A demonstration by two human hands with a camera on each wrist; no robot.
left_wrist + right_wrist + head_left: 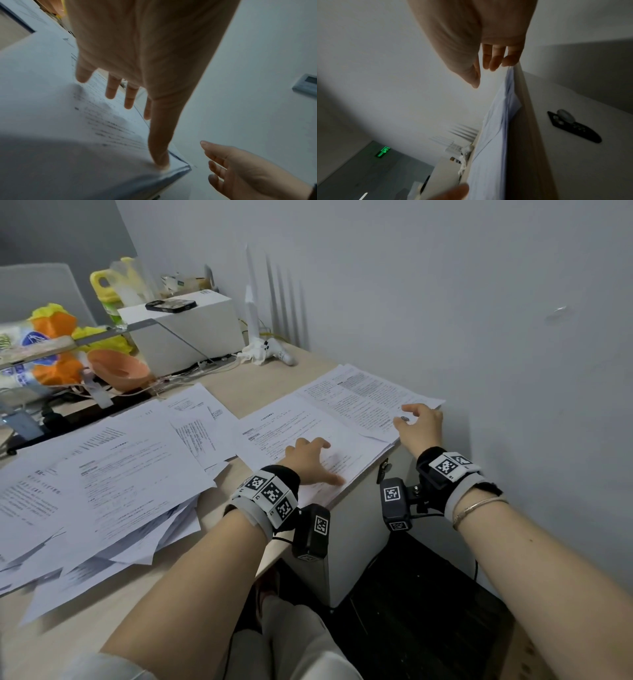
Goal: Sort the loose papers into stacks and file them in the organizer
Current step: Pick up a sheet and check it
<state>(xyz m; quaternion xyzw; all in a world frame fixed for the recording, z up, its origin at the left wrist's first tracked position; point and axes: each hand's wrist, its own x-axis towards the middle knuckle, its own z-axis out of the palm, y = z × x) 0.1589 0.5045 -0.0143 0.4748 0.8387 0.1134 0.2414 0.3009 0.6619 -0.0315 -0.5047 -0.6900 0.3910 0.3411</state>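
Note:
A roughly squared stack of printed papers [329,419] lies at the right end of the wooden desk [236,378], its edge over the desk's end. My left hand [317,460] lies flat on the stack's near part, fingers spread; in the left wrist view the thumb of this left hand [130,83] presses the near corner of the stack [51,108]. My right hand [416,422] rests at the stack's right edge. In the right wrist view the fingertips of the right hand [494,59] touch the paper edge [491,148], thumb apart. A loose, messy pile of papers [102,491] covers the desk's left side.
A white box [191,337] with a black phone [170,305] on it stands at the back. Beside it are a white router [255,313], cables and an orange bowl [118,369]. The wall [479,337] is close on the right. The desk's white side panel [359,525] drops below the stack.

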